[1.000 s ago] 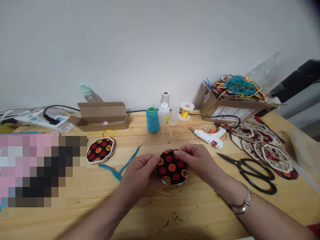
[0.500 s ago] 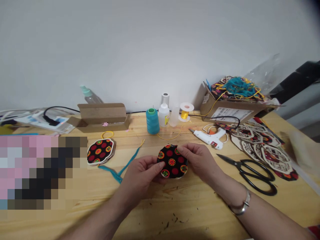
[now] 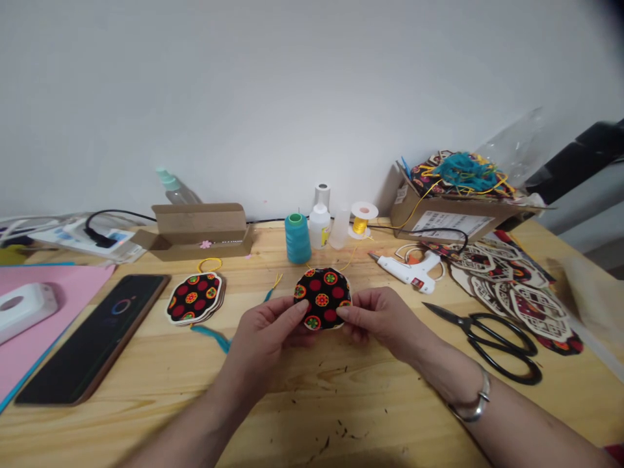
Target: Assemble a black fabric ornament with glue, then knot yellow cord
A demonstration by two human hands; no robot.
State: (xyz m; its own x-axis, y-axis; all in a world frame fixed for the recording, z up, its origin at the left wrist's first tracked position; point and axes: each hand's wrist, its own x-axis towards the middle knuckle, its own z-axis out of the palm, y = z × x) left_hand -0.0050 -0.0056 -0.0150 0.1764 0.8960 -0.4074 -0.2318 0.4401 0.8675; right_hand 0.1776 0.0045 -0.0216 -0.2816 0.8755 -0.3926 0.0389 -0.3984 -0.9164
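My wooden workbench (image 3: 146, 429) fills the view. My left hand (image 3: 263, 344) and right hand (image 3: 385, 318) are narrowed to a pinch, both gripping a round black fabric disc (image 3: 322, 298) with red dots, held above the bench's middle, right of a matching stack (image 3: 195, 298).

Matt printed cloth disc (image 3: 322, 299), smooth pine tabletop (image 3: 146, 435), glossy phone glass (image 3: 92, 338), matt cardboard box (image 3: 197, 218)
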